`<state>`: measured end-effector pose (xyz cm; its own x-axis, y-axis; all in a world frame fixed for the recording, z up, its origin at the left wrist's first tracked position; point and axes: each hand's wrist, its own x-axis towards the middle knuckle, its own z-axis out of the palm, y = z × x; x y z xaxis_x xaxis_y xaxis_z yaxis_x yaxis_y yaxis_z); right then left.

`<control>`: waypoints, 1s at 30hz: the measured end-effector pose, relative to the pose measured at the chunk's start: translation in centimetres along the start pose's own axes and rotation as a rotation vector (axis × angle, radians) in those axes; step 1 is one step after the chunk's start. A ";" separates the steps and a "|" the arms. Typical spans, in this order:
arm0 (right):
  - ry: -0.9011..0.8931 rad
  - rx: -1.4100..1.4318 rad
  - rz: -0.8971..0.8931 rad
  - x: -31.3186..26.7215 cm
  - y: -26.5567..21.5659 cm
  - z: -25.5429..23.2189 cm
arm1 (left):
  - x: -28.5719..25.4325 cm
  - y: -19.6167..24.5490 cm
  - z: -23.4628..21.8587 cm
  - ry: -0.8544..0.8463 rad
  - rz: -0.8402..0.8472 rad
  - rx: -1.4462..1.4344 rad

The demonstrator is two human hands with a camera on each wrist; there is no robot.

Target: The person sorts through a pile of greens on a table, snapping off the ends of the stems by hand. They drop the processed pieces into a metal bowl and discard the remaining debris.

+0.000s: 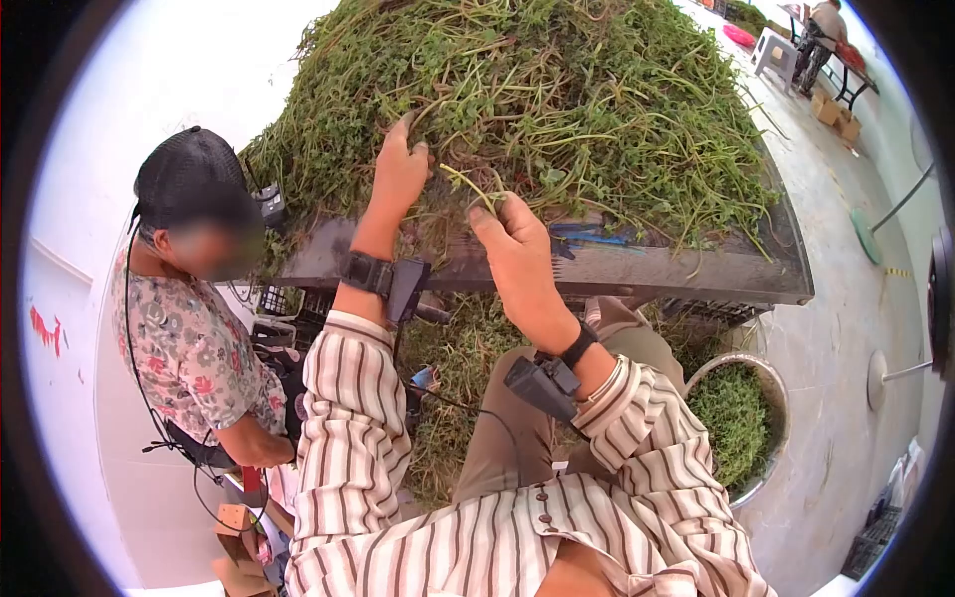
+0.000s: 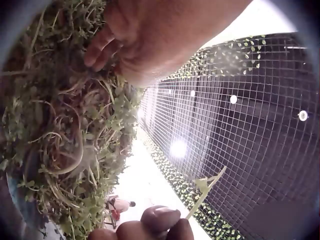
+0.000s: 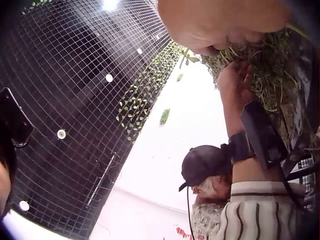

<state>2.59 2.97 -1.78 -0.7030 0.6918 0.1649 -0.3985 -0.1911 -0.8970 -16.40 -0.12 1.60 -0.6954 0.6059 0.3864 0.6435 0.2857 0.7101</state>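
Observation:
A big heap of leafy green stems (image 1: 557,109) covers the dark table in front of me. My right hand (image 1: 519,254) pinches a single pale green stem (image 1: 460,177) between thumb and fingers, near the heap's front edge. In the left wrist view that stem (image 2: 202,196) sticks up out of the right fingertips. My left hand (image 1: 400,177) is at the heap's front left, its fingertips in among the greens. In the right wrist view the left hand (image 3: 235,80) has bent fingers against the stems; whether they grip any, I cannot tell.
The table's front edge (image 1: 686,274) runs before my knees. A round tub of greens (image 1: 786,398) stands at the right, and more greens (image 1: 458,348) lie below the table. Close on the left is another person in a black cap (image 1: 189,179). Cables hang from both wrist cameras.

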 end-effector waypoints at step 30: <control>-0.211 0.342 0.389 -1.1 0.8 0.6 | -16.5 1.9 -3.0 0.258 -0.018 0.165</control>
<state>2.70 1.62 -2.47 -0.9251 0.3775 -0.0412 -0.2302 -0.6439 -0.7297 -4.67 -11.82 -1.68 -0.7516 0.3975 0.5264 0.6592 0.4244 0.6208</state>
